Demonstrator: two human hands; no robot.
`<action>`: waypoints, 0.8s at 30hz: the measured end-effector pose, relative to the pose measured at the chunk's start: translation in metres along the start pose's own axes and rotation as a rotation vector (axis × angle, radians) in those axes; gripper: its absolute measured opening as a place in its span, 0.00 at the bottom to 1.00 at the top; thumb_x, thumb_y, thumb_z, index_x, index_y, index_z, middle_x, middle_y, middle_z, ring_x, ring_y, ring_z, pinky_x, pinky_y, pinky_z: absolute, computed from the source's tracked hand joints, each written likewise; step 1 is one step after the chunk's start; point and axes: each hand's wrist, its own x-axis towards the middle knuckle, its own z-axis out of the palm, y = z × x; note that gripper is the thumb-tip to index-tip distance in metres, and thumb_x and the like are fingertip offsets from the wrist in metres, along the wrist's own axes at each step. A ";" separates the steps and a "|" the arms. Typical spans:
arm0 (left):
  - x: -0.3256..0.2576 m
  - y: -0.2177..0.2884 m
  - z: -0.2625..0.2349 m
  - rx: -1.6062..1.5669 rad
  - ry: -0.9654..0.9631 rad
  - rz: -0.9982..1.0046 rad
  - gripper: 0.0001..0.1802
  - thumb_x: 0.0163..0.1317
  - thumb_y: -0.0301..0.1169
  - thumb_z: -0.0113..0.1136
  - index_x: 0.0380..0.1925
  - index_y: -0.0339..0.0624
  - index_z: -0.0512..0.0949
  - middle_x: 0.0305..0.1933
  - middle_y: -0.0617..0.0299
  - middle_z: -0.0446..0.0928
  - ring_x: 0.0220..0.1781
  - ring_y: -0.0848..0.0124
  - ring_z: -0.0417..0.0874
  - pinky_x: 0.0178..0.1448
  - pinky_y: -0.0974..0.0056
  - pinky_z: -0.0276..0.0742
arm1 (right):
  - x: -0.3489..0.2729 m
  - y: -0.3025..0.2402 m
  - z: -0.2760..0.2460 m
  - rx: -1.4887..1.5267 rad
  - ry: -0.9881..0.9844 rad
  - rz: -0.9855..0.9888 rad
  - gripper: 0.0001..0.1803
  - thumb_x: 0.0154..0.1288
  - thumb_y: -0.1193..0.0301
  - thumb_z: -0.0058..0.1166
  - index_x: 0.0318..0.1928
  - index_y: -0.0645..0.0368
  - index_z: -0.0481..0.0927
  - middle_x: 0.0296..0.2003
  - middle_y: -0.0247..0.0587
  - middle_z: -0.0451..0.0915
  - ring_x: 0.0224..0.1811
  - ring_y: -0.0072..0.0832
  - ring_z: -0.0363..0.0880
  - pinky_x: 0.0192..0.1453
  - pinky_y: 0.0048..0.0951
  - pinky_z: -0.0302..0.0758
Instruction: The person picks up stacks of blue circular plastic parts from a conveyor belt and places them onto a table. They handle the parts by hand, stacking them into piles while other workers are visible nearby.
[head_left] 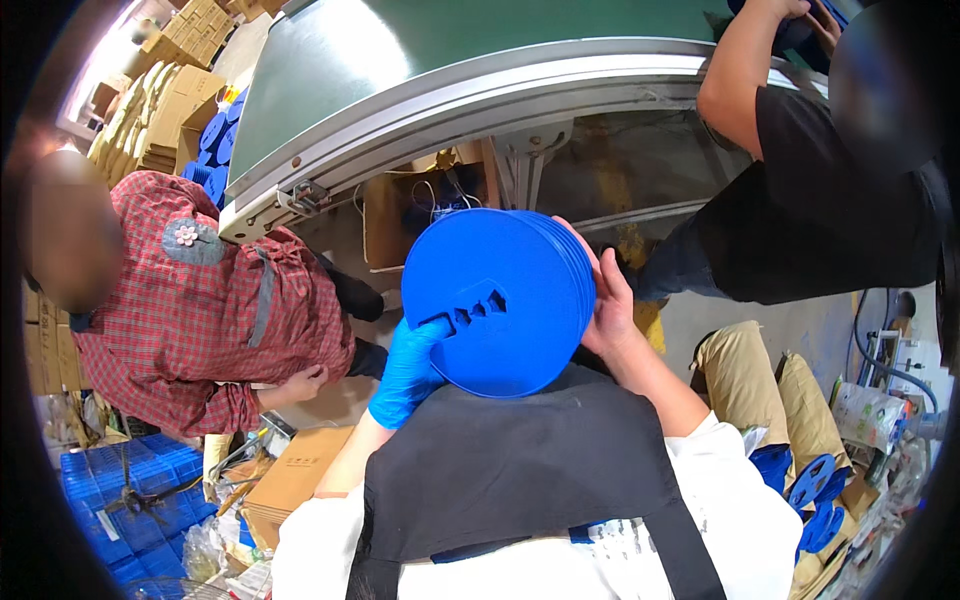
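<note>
A stack of round blue plastic discs (500,345) is held between my two hands, close in front of my black apron. Cut-out slots run across the face of the front disc. My left hand (408,370), in a blue glove, grips the lower left edge with the thumb at one slot. Bare and curved round the right side, my right hand (610,305) supports the stack; its fingers are partly hidden behind the discs.
A green-topped conveyor table (500,22) with a metal edge (480,75) crosses ahead. One person in a checked shirt (200,300) stands left; another in black (830,200) works at the right. Blue crates (130,500), a cardboard box (298,470) and brown sacks (742,375) lie around.
</note>
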 end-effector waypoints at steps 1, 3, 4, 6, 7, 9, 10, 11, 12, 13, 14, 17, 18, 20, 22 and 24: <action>-0.003 0.003 0.004 0.020 0.029 0.046 0.37 0.59 0.25 0.66 0.68 0.43 0.63 0.64 0.56 0.72 0.59 0.62 0.77 0.64 0.53 0.76 | 0.001 0.003 0.000 0.009 0.004 0.008 0.40 0.73 0.42 0.38 0.76 0.51 0.53 0.71 0.45 0.62 0.72 0.38 0.63 0.73 0.45 0.64; -0.009 0.008 0.015 0.081 0.088 0.160 0.47 0.58 0.27 0.69 0.74 0.46 0.53 0.70 0.55 0.65 0.67 0.61 0.70 0.69 0.53 0.71 | 0.002 0.005 0.000 0.039 -0.007 0.008 0.37 0.74 0.47 0.41 0.75 0.52 0.54 0.71 0.44 0.62 0.71 0.38 0.64 0.73 0.44 0.64; -0.013 0.014 0.019 0.111 0.023 0.190 0.47 0.59 0.31 0.68 0.75 0.47 0.52 0.72 0.55 0.63 0.70 0.60 0.67 0.70 0.51 0.69 | 0.003 0.005 0.001 0.034 -0.004 0.000 0.37 0.74 0.47 0.42 0.75 0.52 0.55 0.71 0.44 0.62 0.71 0.38 0.64 0.73 0.44 0.64; -0.020 0.023 0.025 0.174 -0.108 0.248 0.49 0.61 0.39 0.68 0.76 0.48 0.49 0.75 0.54 0.58 0.74 0.57 0.62 0.73 0.48 0.64 | 0.004 0.008 0.002 0.028 0.003 -0.017 0.37 0.73 0.49 0.43 0.74 0.53 0.56 0.71 0.44 0.62 0.71 0.38 0.63 0.73 0.43 0.63; -0.020 0.028 0.017 0.054 -0.172 0.167 0.48 0.63 0.44 0.65 0.76 0.48 0.49 0.76 0.54 0.57 0.75 0.56 0.60 0.74 0.47 0.62 | 0.005 0.008 0.003 0.024 0.000 -0.019 0.37 0.73 0.49 0.45 0.74 0.53 0.56 0.70 0.44 0.62 0.71 0.37 0.63 0.73 0.43 0.63; -0.012 0.046 -0.007 -0.195 -0.292 0.001 0.48 0.65 0.54 0.60 0.76 0.48 0.49 0.77 0.53 0.54 0.77 0.54 0.57 0.75 0.45 0.59 | 0.007 0.009 0.005 0.012 -0.005 -0.022 0.37 0.72 0.50 0.47 0.74 0.53 0.56 0.70 0.44 0.62 0.71 0.37 0.63 0.73 0.43 0.63; -0.007 0.055 -0.008 -0.185 -0.264 -0.027 0.48 0.65 0.58 0.56 0.76 0.46 0.50 0.77 0.51 0.55 0.76 0.53 0.58 0.75 0.44 0.59 | 0.007 0.009 0.007 0.002 -0.005 -0.015 0.38 0.71 0.49 0.48 0.74 0.53 0.55 0.70 0.45 0.62 0.71 0.37 0.63 0.73 0.43 0.63; -0.002 0.064 -0.006 -0.174 -0.236 -0.054 0.49 0.65 0.62 0.51 0.75 0.43 0.51 0.77 0.49 0.55 0.76 0.52 0.59 0.75 0.44 0.59 | 0.008 0.008 0.009 -0.007 -0.005 -0.009 0.39 0.70 0.49 0.49 0.74 0.53 0.55 0.70 0.45 0.62 0.71 0.37 0.63 0.74 0.43 0.63; 0.004 0.071 -0.003 -0.166 -0.210 -0.082 0.51 0.65 0.66 0.47 0.75 0.41 0.51 0.76 0.47 0.56 0.76 0.51 0.60 0.75 0.43 0.59 | 0.008 0.007 0.012 -0.020 -0.005 -0.003 0.40 0.70 0.49 0.51 0.74 0.53 0.54 0.69 0.46 0.61 0.71 0.37 0.62 0.74 0.43 0.63; 0.009 0.073 -0.001 -0.120 -0.147 -0.121 0.48 0.65 0.64 0.50 0.73 0.40 0.56 0.74 0.48 0.61 0.72 0.52 0.66 0.73 0.45 0.65 | 0.008 0.005 0.016 -0.049 -0.010 -0.003 0.41 0.69 0.49 0.52 0.74 0.52 0.53 0.69 0.46 0.61 0.71 0.38 0.62 0.73 0.43 0.63; 0.012 0.073 0.000 -0.052 -0.076 -0.140 0.46 0.65 0.63 0.50 0.72 0.40 0.58 0.72 0.48 0.64 0.70 0.53 0.68 0.71 0.46 0.67 | 0.008 0.003 0.021 -0.079 -0.016 -0.003 0.43 0.68 0.49 0.53 0.74 0.52 0.52 0.69 0.47 0.61 0.71 0.38 0.62 0.73 0.42 0.63; 0.015 0.063 0.004 0.014 0.079 -0.179 0.36 0.68 0.56 0.54 0.66 0.42 0.68 0.61 0.53 0.77 0.60 0.58 0.79 0.62 0.51 0.77 | 0.010 0.000 0.028 -0.171 -0.018 -0.012 0.43 0.68 0.48 0.52 0.74 0.53 0.51 0.69 0.48 0.60 0.69 0.38 0.64 0.73 0.42 0.64; 0.015 0.059 0.001 -0.005 0.075 -0.166 0.36 0.68 0.55 0.54 0.66 0.41 0.67 0.63 0.51 0.75 0.61 0.57 0.78 0.64 0.49 0.76 | 0.009 0.000 0.030 -0.204 -0.016 -0.016 0.42 0.69 0.47 0.50 0.74 0.54 0.52 0.69 0.49 0.60 0.69 0.38 0.65 0.73 0.42 0.64; 0.015 0.048 -0.008 -0.045 0.066 -0.141 0.36 0.69 0.52 0.55 0.67 0.39 0.65 0.66 0.49 0.71 0.65 0.55 0.74 0.68 0.46 0.72 | 0.009 -0.002 0.035 -0.219 -0.019 -0.010 0.43 0.67 0.46 0.52 0.74 0.54 0.53 0.69 0.49 0.60 0.69 0.38 0.64 0.73 0.42 0.64; 0.014 0.043 -0.010 -0.070 0.073 -0.131 0.35 0.69 0.50 0.56 0.68 0.39 0.65 0.66 0.49 0.71 0.65 0.55 0.74 0.68 0.46 0.71 | 0.008 -0.003 0.035 -0.217 -0.039 0.001 0.45 0.66 0.46 0.54 0.74 0.54 0.52 0.69 0.49 0.60 0.70 0.39 0.62 0.73 0.42 0.62; 0.014 0.040 -0.012 -0.095 0.064 -0.138 0.34 0.70 0.49 0.56 0.68 0.39 0.64 0.67 0.49 0.71 0.65 0.54 0.74 0.68 0.46 0.71 | 0.009 -0.005 0.033 -0.197 -0.077 0.012 0.47 0.65 0.46 0.56 0.75 0.53 0.50 0.69 0.49 0.58 0.71 0.39 0.60 0.75 0.40 0.58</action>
